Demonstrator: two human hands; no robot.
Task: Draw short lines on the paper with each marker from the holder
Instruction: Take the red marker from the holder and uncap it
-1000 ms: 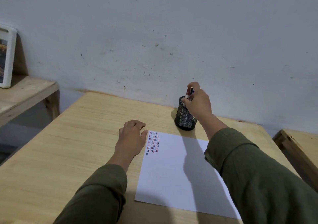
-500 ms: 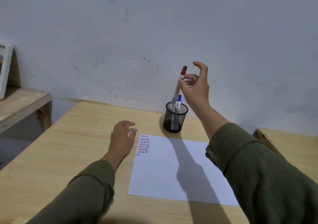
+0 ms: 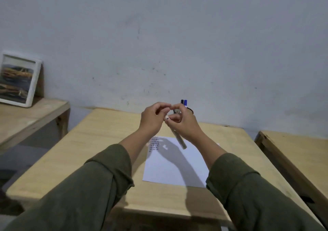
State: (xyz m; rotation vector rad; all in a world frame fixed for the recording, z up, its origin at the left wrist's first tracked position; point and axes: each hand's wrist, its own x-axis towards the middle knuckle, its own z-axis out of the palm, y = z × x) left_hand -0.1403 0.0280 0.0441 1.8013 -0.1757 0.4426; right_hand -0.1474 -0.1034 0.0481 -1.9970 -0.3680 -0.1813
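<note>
Hands raised together above my paper (image 3: 175, 167): right (image 3: 184, 122) pinching one marker (image 3: 179, 138) slanted down; left (image 3: 152, 119) closed on its upper end. Two markers (image 3: 183, 102) upright in holder (image 3: 190, 110) behind.

Both hands (image 3: 167, 120) crowd before the holder (image 3: 190, 110), seemingly blocking it; the paper (image 3: 175, 167) below lies open.

The marker's (image 3: 179, 138) cap end is being hidden between the left hand (image 3: 152, 120) and right hand (image 3: 184, 124). The holder (image 3: 190, 110) near the desk's (image 3: 106, 142) far edge is being largely covered. The paper's (image 3: 174, 168) lines are being blurred.
</note>
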